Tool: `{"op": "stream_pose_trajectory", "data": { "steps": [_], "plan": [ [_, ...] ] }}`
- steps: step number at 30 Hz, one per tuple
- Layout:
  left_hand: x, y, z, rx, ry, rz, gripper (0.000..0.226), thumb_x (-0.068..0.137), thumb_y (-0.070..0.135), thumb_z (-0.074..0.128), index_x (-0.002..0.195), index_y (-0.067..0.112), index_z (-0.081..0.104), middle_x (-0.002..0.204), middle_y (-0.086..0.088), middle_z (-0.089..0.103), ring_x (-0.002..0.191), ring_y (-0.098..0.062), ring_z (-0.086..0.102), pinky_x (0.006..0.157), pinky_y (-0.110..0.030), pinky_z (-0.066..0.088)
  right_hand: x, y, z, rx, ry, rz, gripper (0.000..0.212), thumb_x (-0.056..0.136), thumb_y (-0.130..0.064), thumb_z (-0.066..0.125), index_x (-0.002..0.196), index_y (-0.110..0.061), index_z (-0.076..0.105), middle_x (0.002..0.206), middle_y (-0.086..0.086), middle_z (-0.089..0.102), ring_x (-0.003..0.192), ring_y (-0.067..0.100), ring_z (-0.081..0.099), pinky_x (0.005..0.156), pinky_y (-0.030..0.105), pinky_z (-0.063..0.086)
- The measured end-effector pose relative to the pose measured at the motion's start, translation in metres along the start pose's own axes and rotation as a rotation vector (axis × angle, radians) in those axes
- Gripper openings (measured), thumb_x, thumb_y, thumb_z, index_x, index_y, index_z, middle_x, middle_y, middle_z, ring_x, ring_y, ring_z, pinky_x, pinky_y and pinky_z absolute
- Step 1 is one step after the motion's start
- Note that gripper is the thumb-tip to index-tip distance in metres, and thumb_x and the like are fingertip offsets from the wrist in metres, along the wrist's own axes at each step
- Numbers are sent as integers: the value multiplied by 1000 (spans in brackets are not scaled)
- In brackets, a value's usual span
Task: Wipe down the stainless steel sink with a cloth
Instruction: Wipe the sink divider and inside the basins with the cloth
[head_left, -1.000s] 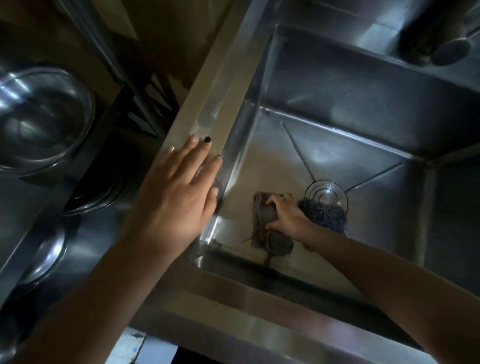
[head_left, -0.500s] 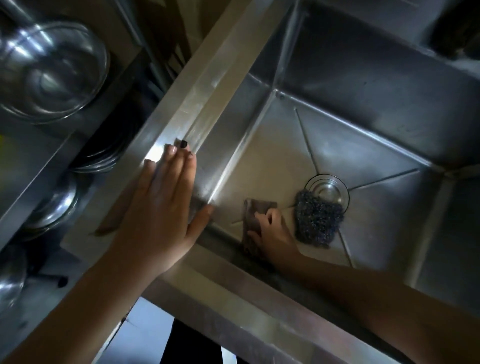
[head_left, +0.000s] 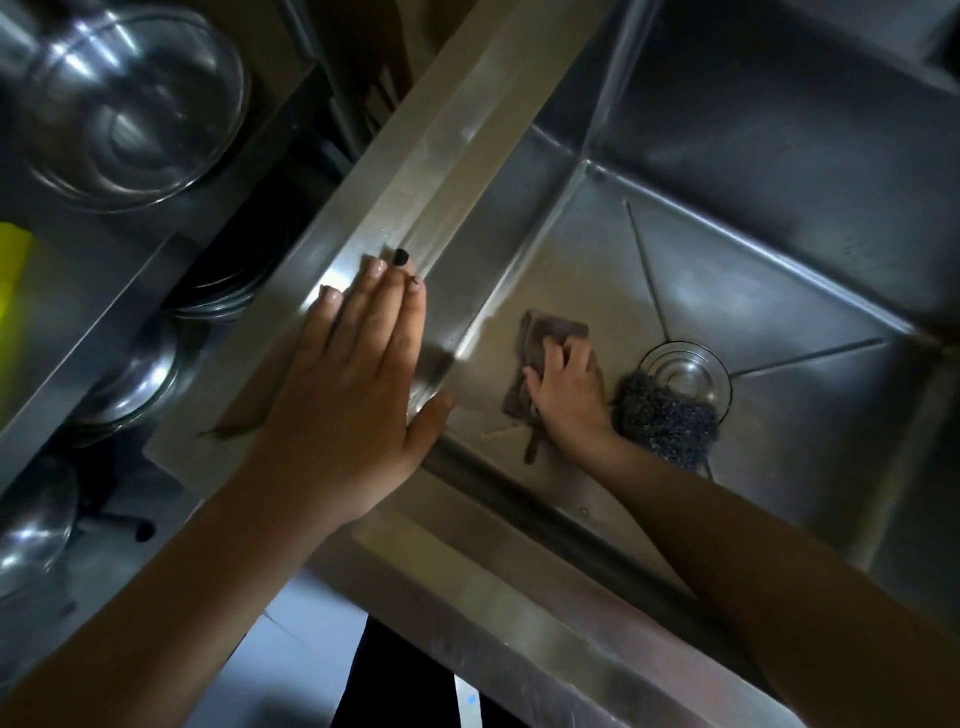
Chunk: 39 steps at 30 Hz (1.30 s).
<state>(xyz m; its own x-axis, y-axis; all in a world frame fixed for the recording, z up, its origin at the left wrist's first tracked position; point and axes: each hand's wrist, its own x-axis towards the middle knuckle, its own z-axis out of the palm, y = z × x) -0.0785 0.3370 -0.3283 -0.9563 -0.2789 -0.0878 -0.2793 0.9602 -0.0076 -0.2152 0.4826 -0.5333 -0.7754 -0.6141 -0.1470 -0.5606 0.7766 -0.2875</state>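
The stainless steel sink (head_left: 753, 312) fills the right of the view, seen from above. A dark brownish cloth (head_left: 540, 332) lies crumpled on the basin floor near the left wall. My right hand (head_left: 566, 400) reaches down into the basin and grips the cloth with bent fingers, pressing it to the floor. My left hand (head_left: 348, 405) lies flat with straight fingers on the sink's left rim (head_left: 467, 104), thumb over the inner edge.
A dark steel-wool scrubber (head_left: 665, 421) sits just right of my right hand, partly over the round drain (head_left: 685, 371). Left of the sink, a rack holds a large steel bowl (head_left: 130, 98) and stacked steel plates (head_left: 223, 291). A yellow object (head_left: 10, 312) shows at the left edge.
My right hand has slid the cloth across the basin floor, away from the front wall. My left hand shifted nearer along the rim early on, then stayed put. The camera view has tilted.
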Motion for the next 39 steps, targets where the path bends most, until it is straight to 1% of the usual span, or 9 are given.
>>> {"op": "stream_pose_trajectory", "data": {
  "steps": [8,13,17,20,23,28,34,37,39],
  "plan": [
    [0,2,-3,9,-34,-17,75,87,47,30,142,-4,21,149,-23,23,140,-34,17,113,-44,11,-65,20,0,-176,-59,-144,50,75,-29,74,111,3,60,95,23,58,77,36,59,66,37,52],
    [2,1,-3,-16,-38,-11,75,85,44,33,142,-4,22,150,-22,23,140,-35,17,113,-41,6,-81,29,1,-86,-63,-173,54,63,-25,84,102,4,62,89,22,58,69,36,60,56,36,53],
    [2,1,-2,-36,-46,-27,74,85,44,35,142,-2,23,150,-20,23,141,-32,16,113,-40,5,-61,20,-1,-118,-62,-187,50,66,-25,81,102,4,64,89,24,58,67,38,59,57,38,53],
    [3,2,-2,-45,-45,-32,74,85,45,31,142,-2,25,150,-20,24,141,-30,16,113,-40,6,-35,8,-5,-109,-110,-137,46,79,-29,69,112,2,59,96,23,55,76,38,57,65,40,51],
    [4,2,-2,-46,-38,-39,75,84,45,31,142,-2,25,150,-20,25,141,-30,17,113,-40,6,-20,2,-8,-146,-91,-144,44,79,-29,68,110,1,58,93,22,53,72,37,56,60,37,50],
    [2,2,-3,-42,-61,-35,75,85,45,28,145,1,16,153,-17,16,143,-29,9,115,-40,3,-37,12,-13,-187,-230,-175,51,88,-35,54,126,-3,46,112,21,47,89,35,53,67,37,49],
    [3,2,-3,-45,-47,-36,78,80,42,41,144,0,21,152,-17,20,142,-29,13,114,-39,4,-94,29,-22,-202,-329,-198,53,62,-28,85,101,2,64,91,22,60,70,39,62,41,34,50],
    [3,2,-3,-62,-45,-31,77,81,42,38,143,-1,23,151,-18,21,141,-29,13,114,-40,4,-88,29,-22,-267,-319,-224,55,53,-33,87,93,-1,68,84,17,62,59,33,61,38,27,47],
    [3,2,-2,-70,-36,-25,75,82,41,37,142,-2,25,151,-20,22,141,-30,12,114,-40,4,-77,25,-21,-284,-295,-235,51,58,-36,83,94,-4,67,84,15,61,57,29,59,40,23,45]
  ]
}}
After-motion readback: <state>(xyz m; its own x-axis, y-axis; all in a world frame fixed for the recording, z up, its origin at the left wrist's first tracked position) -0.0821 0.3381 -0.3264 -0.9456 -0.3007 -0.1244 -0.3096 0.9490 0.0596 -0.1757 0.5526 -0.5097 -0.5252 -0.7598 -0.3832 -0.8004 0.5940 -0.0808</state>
